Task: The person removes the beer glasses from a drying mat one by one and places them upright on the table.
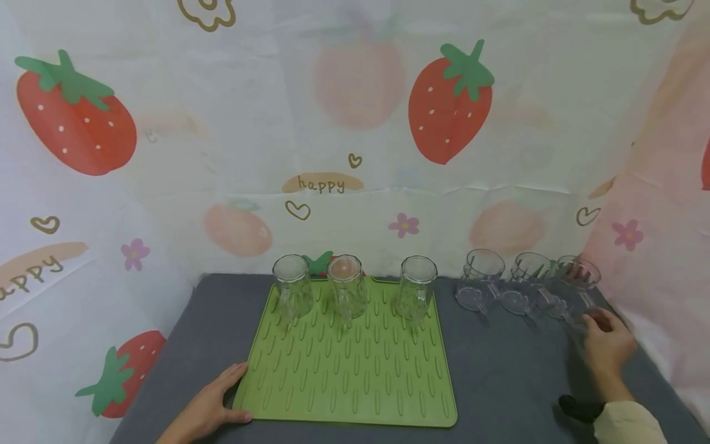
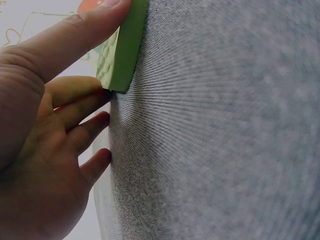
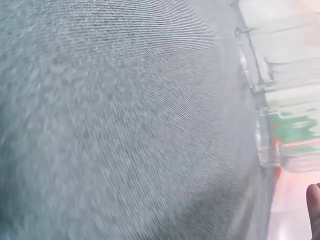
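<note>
On the left, my left hand (image 1: pixel 208 404) rests at the near left corner of the green ridged mat (image 1: pixel 355 376). Its thumb (image 2: pixel 75 35) lies against the mat's near edge, and the straight fingers touch the left side. Three clear glass mugs (image 1: pixel 293 287) stand along the mat's far edge, seemingly upside down, handles facing me. Off to the right, my right hand (image 1: pixel 610 345) is just beside the handle of the rightmost clear mug (image 1: pixel 577 274), fingers loosely bent. In the right wrist view, only a fingertip (image 3: pixel 314 202) shows, apart from a mug (image 3: pixel 295 135).
Two more clear mugs, one at the left (image 1: pixel 482 277) and one in the middle (image 1: pixel 529 280), stand rim up in the right-hand row. Grey cloth (image 1: pixel 499 382) covers the table. A white curtain (image 1: pixel 355 135) printed with strawberries hangs behind and along both sides.
</note>
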Demonstrator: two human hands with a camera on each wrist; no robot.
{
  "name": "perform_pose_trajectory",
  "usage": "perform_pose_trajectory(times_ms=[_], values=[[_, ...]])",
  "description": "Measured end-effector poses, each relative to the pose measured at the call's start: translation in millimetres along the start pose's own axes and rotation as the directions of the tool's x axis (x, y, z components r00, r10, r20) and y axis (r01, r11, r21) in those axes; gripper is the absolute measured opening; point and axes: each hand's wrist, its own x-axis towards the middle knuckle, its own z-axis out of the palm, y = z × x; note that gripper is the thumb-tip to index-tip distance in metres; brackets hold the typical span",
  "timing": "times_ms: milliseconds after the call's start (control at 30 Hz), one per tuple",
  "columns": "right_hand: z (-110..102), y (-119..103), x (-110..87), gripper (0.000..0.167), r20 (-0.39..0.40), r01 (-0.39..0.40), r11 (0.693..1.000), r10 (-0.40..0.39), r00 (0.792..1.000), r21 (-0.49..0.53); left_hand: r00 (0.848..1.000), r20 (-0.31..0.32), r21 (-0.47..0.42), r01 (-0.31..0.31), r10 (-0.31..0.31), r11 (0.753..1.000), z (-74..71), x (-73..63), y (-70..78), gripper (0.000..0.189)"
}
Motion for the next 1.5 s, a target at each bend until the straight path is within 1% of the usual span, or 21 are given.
perform_pose_trajectory(times_ms=[100,267,367,567,700,833,967,1067,1200,1267,1400,1500], values=[[-6,-4,-0.2,0.033,0.006,-0.008,1.000,0.008,1.000,-0.016,1.000,-0.003,-0.003,-0.004,0.004,1.000,1.1,-0.5,-0.7,0.105],[-14,-17,-3.2,0.037,0.021,-0.061,0.998,0.062,0.998,-0.021,1.000,0.001,-0.001,-0.004,0.004,1.000,0.9,-0.4,0.6,0.105],[-15,-32,-5.0,0.037,0.016,-0.054,0.998,0.054,0.998,0.021,1.000,0.004,0.000,-0.001,0.001,1.000,-0.2,-0.6,1.8,0.105],[-10,-70,-10.5,0.036,0.006,0.042,0.991,-0.043,0.999,0.125,1.000,0.007,-0.006,0.000,0.000,1.000,-1.6,-0.1,3.8,0.104],[-6,-92,-21.6,0.030,0.018,0.129,0.978,-0.134,0.991,0.162,1.000,0.005,-0.003,-0.012,0.012,1.000,-1.6,1.4,4.7,0.104],[1,-108,-37.8,0.024,0.030,0.224,0.956,-0.234,0.972,0.190,1.000,0.002,0.008,-0.027,0.027,1.000,-1.1,3.3,3.9,0.103],[14,-120,-56.5,0.023,0.056,0.260,0.933,-0.282,0.958,0.250,0.999,0.000,0.015,-0.036,0.036,0.999,-1.0,3.0,2.3,0.103],[29,-132,-71.5,0.024,0.115,0.272,0.916,-0.316,0.942,0.293,1.000,0.009,0.014,-0.021,0.021,1.000,-1.9,0.7,0.7,0.103],[48,-147,-88.9,0.025,0.230,0.286,0.900,-0.370,0.900,0.330,1.000,0.030,0.015,-0.005,0.005,1.000,-2.1,-4.6,-3.8,0.103],[54,-151,-96.1,0.026,0.284,0.281,0.904,-0.375,0.883,0.321,0.999,0.036,0.020,0.005,-0.005,1.000,-0.9,-4.6,-4.6,0.102],[62,-152,-109.7,0.030,0.360,0.287,0.926,-0.361,0.860,0.244,0.999,0.039,0.030,0.032,-0.034,0.999,0.7,0.7,0.3,0.104],[70,-149,-120.7,0.033,0.397,0.311,0.926,-0.373,0.839,0.213,0.998,0.041,0.024,0.050,-0.051,0.998,-0.9,2.7,5.0,0.105]])
